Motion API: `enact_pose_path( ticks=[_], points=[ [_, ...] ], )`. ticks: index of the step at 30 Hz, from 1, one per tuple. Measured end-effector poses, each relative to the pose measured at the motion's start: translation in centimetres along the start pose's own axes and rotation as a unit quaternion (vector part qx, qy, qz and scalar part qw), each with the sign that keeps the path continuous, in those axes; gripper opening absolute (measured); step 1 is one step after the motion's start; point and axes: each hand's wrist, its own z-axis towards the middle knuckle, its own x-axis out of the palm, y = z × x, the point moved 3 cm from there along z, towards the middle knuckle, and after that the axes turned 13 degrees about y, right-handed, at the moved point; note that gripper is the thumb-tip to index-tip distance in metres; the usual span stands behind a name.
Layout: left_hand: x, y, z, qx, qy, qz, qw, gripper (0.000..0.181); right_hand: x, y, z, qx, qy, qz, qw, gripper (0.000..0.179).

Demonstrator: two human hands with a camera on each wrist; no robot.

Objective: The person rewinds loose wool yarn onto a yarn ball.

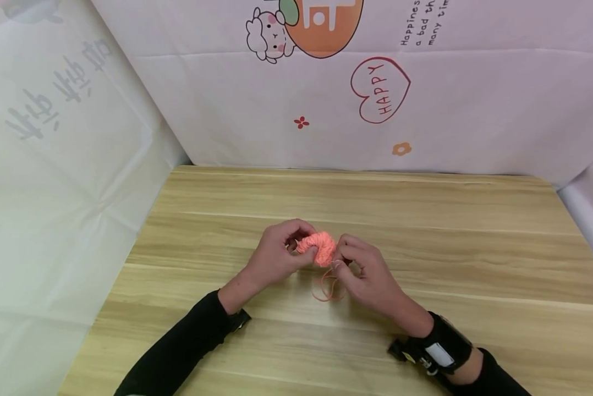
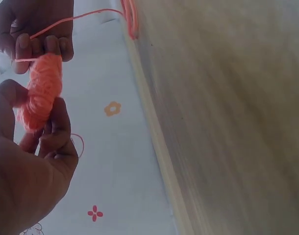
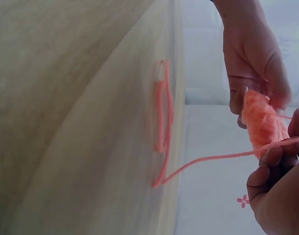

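A small bundle of coral yarn [image 1: 321,247] is held above the middle of the table, its strands wound into a thick curved roll. My left hand [image 1: 280,250] grips its left side between thumb and fingers, also seen in the left wrist view. At the bundle's right end, my right hand [image 1: 368,269] pinches a strand of the yarn between thumb and fingertips. From there a loose yarn tail [image 3: 208,158] runs down to the table, where it lies in loops. The left wrist view shows the bundle [image 2: 43,90] lengthwise between both hands.
The wood-grain table [image 1: 425,220] spreads beneath both hands. A white printed cloth [image 1: 257,110] stands behind its far edge, and another white cloth [image 1: 69,220] hangs along the left. A black strap with a camera [image 1: 437,346] is on the right wrist.
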Motion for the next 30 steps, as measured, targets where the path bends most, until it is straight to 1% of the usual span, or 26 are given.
enact_pose_path(
  ticks=[4,7,9,11,13,15,17,20,26,30],
  points=[
    [0.4,0.0,0.0,-0.015,0.055,-0.024,0.9981,0.018,-0.4,0.2,0.2,-0.01,0.0,0.002,0.9999,0.035],
    [0.8,-0.1,-0.1,-0.016,0.111,-0.053,0.9923,0.018,-0.6,0.2,0.2,-0.021,0.005,0.002,0.9998,0.036],
    [1.0,-0.1,-0.1,-0.012,0.151,-0.072,0.9859,0.018,-0.7,0.2,0.2,-0.025,0.012,0.002,0.9996,0.036],
    [1.2,-0.1,-0.2,-0.01,0.186,-0.097,0.9778,0.019,-0.7,0.3,0.2,-0.028,0.017,0.005,0.9995,0.036],
    [1.4,-0.1,-0.3,-0.007,0.214,-0.12,0.9694,0.02,-0.7,0.4,0.2,-0.028,0.021,0.009,0.9994,0.036],
    [1.6,-0.1,-0.3,-0.006,0.234,-0.145,0.9615,0.02,-0.7,0.5,0.2,-0.031,0.021,0.013,0.9992,0.035],
    [1.7,-0.1,-0.4,-0.003,0.244,-0.165,0.9557,0.02,-0.6,0.5,0.2,-0.031,0.021,0.015,0.9992,0.035],
    [1.7,0.0,-0.5,0.005,0.248,-0.183,0.9511,0.02,-0.6,0.5,0.2,-0.031,0.021,0.018,0.9991,0.035],
    [1.6,0.2,-0.5,0.03,0.247,-0.193,0.9491,0.02,-0.5,0.3,0.2,-0.035,0.023,0.031,0.9986,0.034],
    [1.6,1.1,-0.6,0.045,0.23,-0.202,0.951,0.022,-0.5,0.2,0.2,-0.035,0.029,0.047,0.9978,0.034]
  ],
)
